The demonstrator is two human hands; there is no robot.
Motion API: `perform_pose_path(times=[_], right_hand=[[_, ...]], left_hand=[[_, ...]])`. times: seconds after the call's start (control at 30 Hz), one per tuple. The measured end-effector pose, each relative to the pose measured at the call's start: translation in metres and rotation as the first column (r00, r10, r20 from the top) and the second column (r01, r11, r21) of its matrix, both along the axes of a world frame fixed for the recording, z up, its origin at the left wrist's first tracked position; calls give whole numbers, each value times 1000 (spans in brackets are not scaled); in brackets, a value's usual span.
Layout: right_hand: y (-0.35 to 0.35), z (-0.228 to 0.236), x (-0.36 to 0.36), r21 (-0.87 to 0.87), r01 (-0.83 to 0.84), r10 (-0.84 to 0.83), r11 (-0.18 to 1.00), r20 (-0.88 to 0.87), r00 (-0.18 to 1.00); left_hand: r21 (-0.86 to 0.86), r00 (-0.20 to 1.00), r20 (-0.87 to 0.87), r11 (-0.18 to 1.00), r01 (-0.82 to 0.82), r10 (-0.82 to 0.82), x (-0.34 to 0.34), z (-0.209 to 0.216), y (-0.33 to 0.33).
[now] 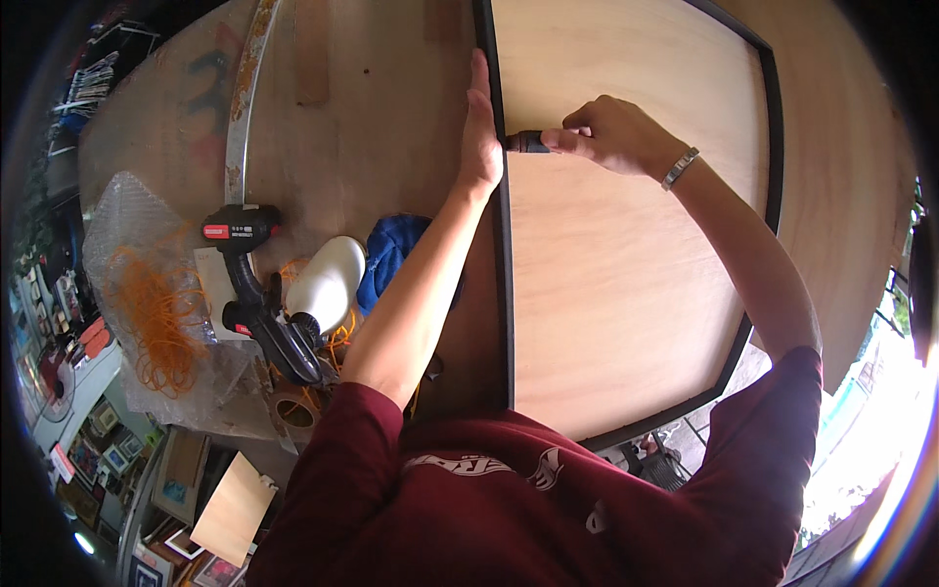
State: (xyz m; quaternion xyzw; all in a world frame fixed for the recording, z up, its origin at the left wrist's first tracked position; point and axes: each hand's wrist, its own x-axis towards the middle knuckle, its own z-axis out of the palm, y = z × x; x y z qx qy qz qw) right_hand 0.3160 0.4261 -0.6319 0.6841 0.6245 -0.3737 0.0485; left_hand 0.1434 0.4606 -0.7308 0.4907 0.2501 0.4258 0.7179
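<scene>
Left hand (pixel 482 144) and right hand (pixel 623 135) at one bar of a black frame (pixel 506 284)
The left lies flat along the outer side, fingers extended, gripping nothing; the right is closed around a short dark tool (pixel 530 143), tip at the inner side; frame and pale panel (pixel 626 293) lie on the desk (pixel 391 127), right of a black power tool (pixel 256 223)

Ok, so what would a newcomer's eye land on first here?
Probably the big pale panel with its black rim, right of centre. The left hand rests against the rim's left outer side, while the right hand holds a small dark tool with its tip at the inner side. Off to the left, a bright orange tangle of string lies near a black-and-red power tool.
</scene>
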Motion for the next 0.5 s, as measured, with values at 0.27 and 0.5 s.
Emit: perform_pose_path(times=[0.27,0.5], right_hand=[[5,14,0,-95,-39,48,995,92,995],[33,10,58,-69,123,-122,990,20,992]], left_hand=[[14,999,-32,1000,9,-9,0,-6,5],[83,997,72,996,-26,20,3,-20,54]])
